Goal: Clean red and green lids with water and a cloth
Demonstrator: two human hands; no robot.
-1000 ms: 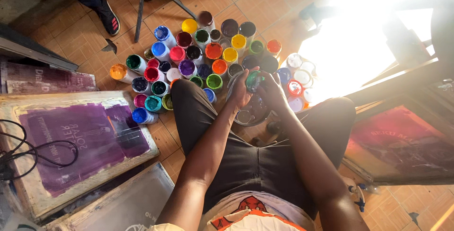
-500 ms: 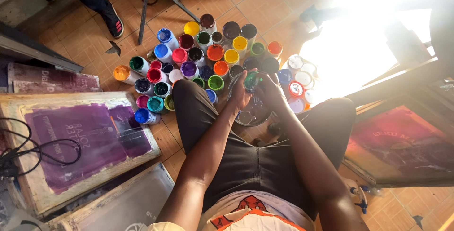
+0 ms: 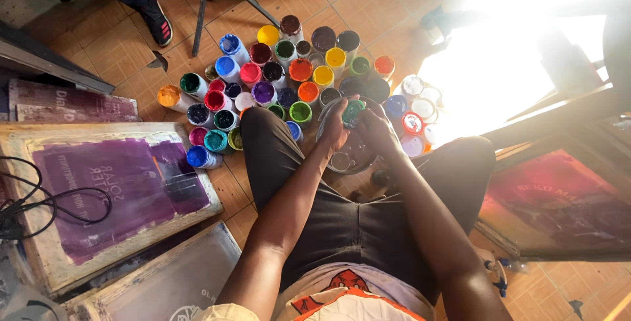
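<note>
Two hands: both are meeting over a dark round bowl [image 3: 348, 156] between the person's knees, far from the body along the outstretched forearms.
Left hand [image 3: 335, 125]: it is curling its fingers around the left side of a small green-topped jar [image 3: 353, 112], closed on it rather than spread.
Right hand [image 3: 378, 130]: it is pressing in from the right side of the same jar, fingers bent toward it; how firmly it is gripping cannot be told, since the fingertips are hidden behind the jar.
Green-topped jar: it is sitting between the two hands, just above the far rim of the bowl, with its green top showing between the thumbs.
Bowl: it is lying on the tiled floor [image 3: 131, 51] just beneath the hands, and a small round lid-like shape is showing inside it near the left wrist.
Paint jars [image 3: 263, 77]: dozens are standing packed together on the floor just beyond the hands, showing blue, red, orange, yellow, purple and green.
White-lidded jars [image 3: 417, 107]: a few are standing to the right of the hands, partly washed out by glare.
Printing screen [image 3: 105, 189]: a wooden-framed one stained purple is lying flat to the left, well apart from the hands, with a black cable [image 3: 46, 206] looping over it.
Red screen [image 3: 559, 202]: another frame is leaning at the right, beside the person's right knee.
Another person's shoe [image 3: 156, 20]: it is resting on the tiles at the far left.
</note>
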